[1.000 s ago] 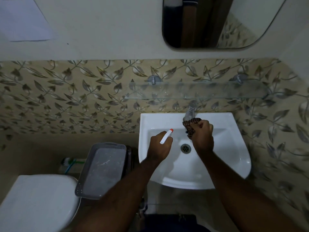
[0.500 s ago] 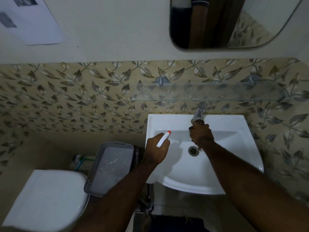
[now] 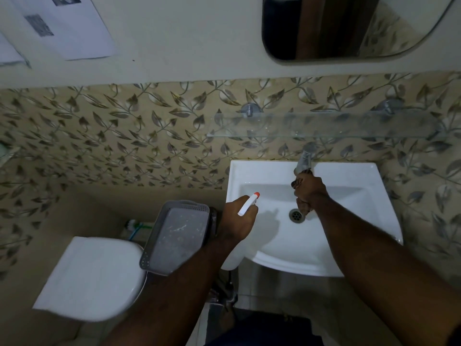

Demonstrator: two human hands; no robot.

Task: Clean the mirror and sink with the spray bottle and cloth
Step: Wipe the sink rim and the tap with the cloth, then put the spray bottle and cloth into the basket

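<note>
A white sink [image 3: 354, 228] hangs on the leaf-patterned wall, with a metal tap [image 3: 304, 161] at its back and a drain [image 3: 296, 215] in the bowl. My left hand [image 3: 237, 218] grips a white spray bottle [image 3: 247, 204] with an orange nozzle at the sink's left rim. Clenched around a dark cloth [image 3: 298, 181], my right hand [image 3: 308, 192] sits just below the tap's spout, above the drain; only a bit of cloth shows. The mirror [image 3: 349, 26] is on the wall at the top right.
A glass shelf [image 3: 324, 127] runs just above the tap. A grey plastic basket [image 3: 177, 237] stands left of the sink, beside a white toilet lid [image 3: 89, 278]. Papers [image 3: 62, 26] hang on the wall at the upper left.
My right hand has closed more tightly over the cloth and stayed under the tap, so less cloth shows. The view has shifted; my left hand keeps the bottle at the sink's left rim.
</note>
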